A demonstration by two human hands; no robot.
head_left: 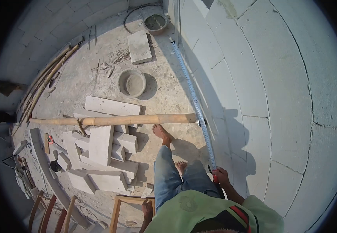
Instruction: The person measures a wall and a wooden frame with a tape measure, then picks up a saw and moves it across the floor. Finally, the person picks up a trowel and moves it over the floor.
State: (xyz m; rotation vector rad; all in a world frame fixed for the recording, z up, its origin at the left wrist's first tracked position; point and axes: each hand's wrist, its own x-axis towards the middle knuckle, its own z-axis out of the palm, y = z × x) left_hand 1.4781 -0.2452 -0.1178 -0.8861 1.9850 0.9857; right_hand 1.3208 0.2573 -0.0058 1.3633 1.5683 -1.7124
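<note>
My right hand (pixel 221 176) grips the red and black case of a tape measure (pixel 214 176). Its blade (pixel 193 97) runs away from me along the foot of the pale block wall (pixel 277 89), its far tip near the corner. My left hand (pixel 148 209) hangs low, fingers curled on the top rail of a wooden frame (pixel 118 202). My bare feet (pixel 162 134) stand on the concrete floor between the wall and a heap of blocks. A bamboo pole (pixel 114 119) lies across the floor, its end touching the blade.
A heap of cut pale blocks (pixel 102 155) lies left of my feet. One mortar pan (pixel 131 82) sits mid-floor, a second pan (pixel 155 22) near the far corner, and a single block (pixel 139 46) between them. Bamboo poles (pixel 46 83) and wooden chairs (pixel 52 211) are at the left.
</note>
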